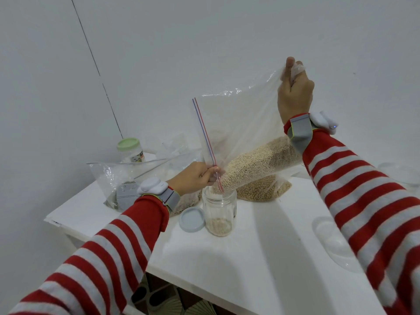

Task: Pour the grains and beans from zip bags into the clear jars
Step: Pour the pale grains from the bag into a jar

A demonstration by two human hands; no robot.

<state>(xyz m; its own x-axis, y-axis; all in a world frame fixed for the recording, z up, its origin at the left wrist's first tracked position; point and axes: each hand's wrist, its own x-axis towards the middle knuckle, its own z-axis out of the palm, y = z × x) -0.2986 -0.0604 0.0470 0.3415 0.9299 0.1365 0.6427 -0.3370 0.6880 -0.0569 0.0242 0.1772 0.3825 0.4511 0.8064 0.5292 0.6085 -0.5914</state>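
The pour looks barely started. The jar [219, 210] on the table [250, 246] holds only a thin layer, and most grains [256, 164] sit in the zip bag [241, 123] tilted over it. The left hand [193, 177] pinches the bag's mouth at the rim and the right hand [295, 96] grips its raised bottom corner. A bag of beans [263, 192] behind looks unpoured.

Right hand [295, 96] lifts zip bag [241, 123] corner; left hand [193, 177] pinches its mouth over clear jar [219, 212]. Pale grains [256, 167] falling in.
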